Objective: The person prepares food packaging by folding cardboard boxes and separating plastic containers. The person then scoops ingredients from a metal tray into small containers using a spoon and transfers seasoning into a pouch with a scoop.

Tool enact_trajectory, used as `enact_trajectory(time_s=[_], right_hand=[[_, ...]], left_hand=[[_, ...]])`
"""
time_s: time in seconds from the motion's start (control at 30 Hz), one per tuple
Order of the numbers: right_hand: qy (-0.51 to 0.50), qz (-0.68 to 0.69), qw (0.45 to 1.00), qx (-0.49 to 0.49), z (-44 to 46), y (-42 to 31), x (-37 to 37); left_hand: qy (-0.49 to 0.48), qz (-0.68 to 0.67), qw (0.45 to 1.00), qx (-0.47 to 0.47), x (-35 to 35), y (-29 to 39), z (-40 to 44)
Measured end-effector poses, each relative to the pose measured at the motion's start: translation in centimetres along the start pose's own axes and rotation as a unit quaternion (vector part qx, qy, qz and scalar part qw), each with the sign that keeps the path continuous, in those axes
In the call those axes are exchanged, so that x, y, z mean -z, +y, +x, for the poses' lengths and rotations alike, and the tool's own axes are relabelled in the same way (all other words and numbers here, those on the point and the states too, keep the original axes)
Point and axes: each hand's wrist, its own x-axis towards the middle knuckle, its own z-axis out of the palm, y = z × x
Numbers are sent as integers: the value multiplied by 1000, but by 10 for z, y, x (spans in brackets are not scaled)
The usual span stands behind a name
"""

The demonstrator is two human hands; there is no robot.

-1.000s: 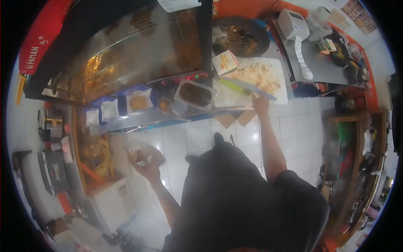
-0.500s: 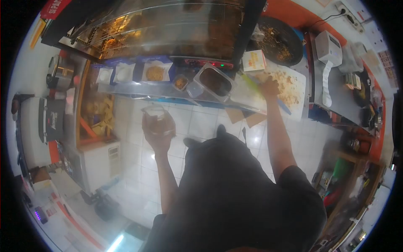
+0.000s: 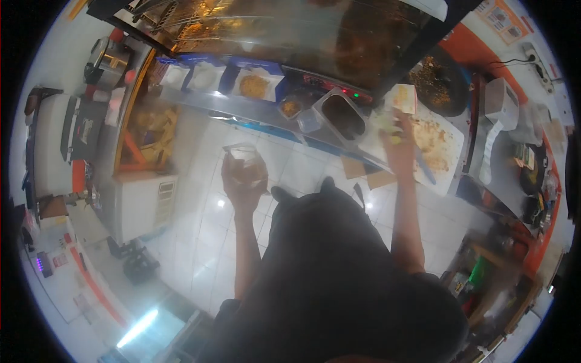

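Note:
My left hand (image 3: 242,189) is wrapped around a brown, open-topped packet (image 3: 247,170) with a pale upper edge, raised above the tiled floor. What is inside it cannot be made out. My right hand (image 3: 402,142) is over the white cutting board (image 3: 443,175), its fingers blurred around several pale green pieces (image 3: 387,126), perhaps sliced vegetable. Brown crumbs (image 3: 433,142) are scattered across the board. To the right of that hand lies a knife (image 3: 425,167). Just beyond the fingers stands a small white and yellow box (image 3: 403,98).
A dark-filled tub (image 3: 343,116), a small cup of brown bits (image 3: 290,108) and blue-and-white boxes (image 3: 253,83) line the counter below a glass display case (image 3: 290,30). A black pan (image 3: 437,85) stands behind the board. A label printer (image 3: 501,104) is at right.
My right hand has drawn back slightly toward me from the crumbs, with green pieces now at its fingers. The left hand still holds the packet. The view has turned, shifting the counter rightward.

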Motion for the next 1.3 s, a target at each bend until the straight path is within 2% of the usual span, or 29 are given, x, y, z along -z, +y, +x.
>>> enact_trajectory(time_s=[0.07, 0.13, 0.2, 0.23, 0.3, 0.33, 0.4, 0.43, 0.53, 0.57, 0.6, 0.67, 0.73, 0.77, 0.97, 1.07, 1.17, 1.23, 1.27, 1.3], right_hand=[[-108, 23, 991, 81, -12, -55, -50], [-147, -78, 955, 244, -13, -60, -111], [-216, -137, 945, 205, -7, -50, -177], [-216, -137, 944, 207, -3, -35, -203], [-156, -245, 932, 218, 10, -5, -256], [-157, -245, 931, 220, 19, 6, -273], [-154, -339, 915, 156, 36, 31, -296], [-107, -349, 907, 211, 40, 47, -306], [-95, -376, 896, 216, 45, 45, -315], [-128, -393, 894, 174, 46, 42, -313], [-133, -397, 891, 175, 43, 35, -313], [-124, -379, 904, 156, 40, 27, -312], [-128, -385, 897, 176, 45, 41, -318], [-122, -374, 898, 198, 47, 55, -323], [-74, -392, 891, 217, 37, 46, -332], [-51, -417, 887, 192, 42, 47, -340], [-26, -410, 898, 157, 53, 39, -345], [-33, -390, 911, 132, 58, 45, -353], [-30, -388, 913, 124, 62, 51, -355], [-36, -412, 903, 115, 62, 54, -357]], left_hand=[[5, 14, 999, -29, 4, -5, 3], [1, 31, 999, -36, 9, -2, 6], [7, 22, 999, -25, 17, -5, 8], [12, 37, 999, -35, 23, -8, 8], [23, 49, 997, -47, 39, -15, 13], [22, 73, 994, -73, 50, -21, 14], [23, 97, 991, -94, 73, -30, 13], [38, 112, 989, -86, 83, -32, 13], [54, 76, 995, -28, 115, -55, 8], [58, 85, 995, -8, 124, -64, 7], [61, 94, 994, 12, 134, -70, 7], [63, 103, 993, -10, 150, -84, 10], [65, 51, 994, 65, 166, -88, 14], [61, 48, 995, 67, 172, -95, 17], [27, 101, 994, 20, 204, -120, 49], [17, 71, 996, 48, 216, -133, 58], [-20, 132, 991, -28, 231, -155, 66], [0, 191, 978, -87, 233, -141, 78], [10, -19, 1000, -8, 226, -129, 75], [1, -18, 1000, 6, 224, -135, 79]])
